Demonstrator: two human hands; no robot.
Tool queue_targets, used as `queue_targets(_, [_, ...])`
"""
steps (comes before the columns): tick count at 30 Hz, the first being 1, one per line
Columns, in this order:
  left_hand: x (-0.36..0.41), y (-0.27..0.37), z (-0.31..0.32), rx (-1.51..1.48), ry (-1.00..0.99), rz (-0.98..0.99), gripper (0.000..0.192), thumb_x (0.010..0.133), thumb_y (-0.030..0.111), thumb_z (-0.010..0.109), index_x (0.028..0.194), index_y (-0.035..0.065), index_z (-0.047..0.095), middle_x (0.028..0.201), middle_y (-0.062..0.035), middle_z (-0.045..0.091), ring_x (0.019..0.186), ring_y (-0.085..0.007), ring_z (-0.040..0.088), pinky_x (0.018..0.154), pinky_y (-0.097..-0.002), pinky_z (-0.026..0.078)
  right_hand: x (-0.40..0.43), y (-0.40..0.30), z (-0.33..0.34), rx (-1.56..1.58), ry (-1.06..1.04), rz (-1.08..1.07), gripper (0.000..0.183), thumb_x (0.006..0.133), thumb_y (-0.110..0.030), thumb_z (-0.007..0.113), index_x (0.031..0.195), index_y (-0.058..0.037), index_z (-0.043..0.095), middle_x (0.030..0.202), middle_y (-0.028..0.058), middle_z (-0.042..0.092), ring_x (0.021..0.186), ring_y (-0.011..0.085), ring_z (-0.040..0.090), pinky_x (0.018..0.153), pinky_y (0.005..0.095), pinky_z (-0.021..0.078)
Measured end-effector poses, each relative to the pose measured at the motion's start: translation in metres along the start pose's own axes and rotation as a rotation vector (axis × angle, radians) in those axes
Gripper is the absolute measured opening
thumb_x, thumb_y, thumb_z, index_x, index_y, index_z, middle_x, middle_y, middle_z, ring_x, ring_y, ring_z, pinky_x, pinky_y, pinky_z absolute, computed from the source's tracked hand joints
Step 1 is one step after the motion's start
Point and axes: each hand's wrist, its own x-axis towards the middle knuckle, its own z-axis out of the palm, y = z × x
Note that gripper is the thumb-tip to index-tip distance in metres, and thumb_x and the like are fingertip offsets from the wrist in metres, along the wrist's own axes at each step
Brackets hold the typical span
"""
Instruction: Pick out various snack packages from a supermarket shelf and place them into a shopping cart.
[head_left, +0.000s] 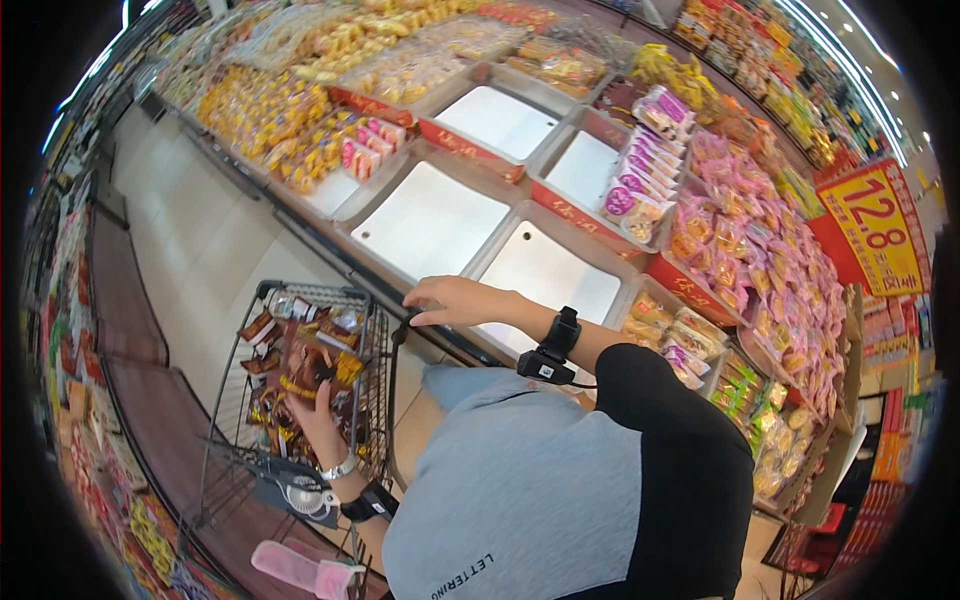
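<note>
My left hand is in the wire shopping cart, its thumb and fingers apart against brown-and-yellow snack packets. The packets are blurred, so whether the hand grips one is unclear. More brown wrapped packets and clear packs lie in the cart. My right hand reaches across the near edge of a display bin with a white base, close to the cart's upper corner. Its fingers are slightly curved and apart, with nothing seen in them. Both wrists wear black strapped devices; the left also has a silver band.
A bin with a bare white base adjoins the right hand's bin. Beyond are yellow-wrapped snacks, purple-and-white packs and pink-wrapped snacks. A small white fan and a pink item are at the cart's near end.
</note>
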Motion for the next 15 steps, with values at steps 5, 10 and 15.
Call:
queue_targets(5, [-0.007,0.021,0.046,-0.148,-0.265,-0.029,0.055,0.077,0.002,0.058,0.125,0.0003,0.031,0.117,-0.0107,0.045,0.103,-0.0193,0.048,0.086,-0.0295,0.04,0.017,-0.028,0.015,0.325,-0.062,0.005,0.064,0.079,-0.032,0.061,0.126,0.0009,0.032,0.11,0.0186,0.051,0.1,0.0241,0.051,0.086,0.031,0.0411])
queue_targets(10, [-0.012,0.028,0.073,-0.17,-0.328,-0.082,0.054,0.076,0.001,0.059,0.123,-0.0006,0.032,0.113,-0.011,0.048,0.1,-0.018,0.05,0.084,-0.0277,0.043,0.027,-0.045,0.008,0.27,-0.223,0.207,0.073,0.075,-0.032,0.065,0.126,0.0045,0.029,0.114,0.021,0.048,0.106,0.0213,0.048,0.088,0.0295,0.0387])
queue_targets(15, [-0.006,0.018,0.074,-0.148,-0.39,-0.027,0.059,0.081,0.011,0.056,0.129,-0.0018,0.024,0.122,-0.0113,0.041,0.108,-0.0175,0.045,0.087,-0.0279,0.04,0.019,-0.033,0.017,0.464,-0.057,0.167,0.072,0.075,-0.031,0.066,0.126,0.0034,0.03,0.115,0.0147,0.048,0.106,0.0182,0.046,0.091,0.0278,0.0365])
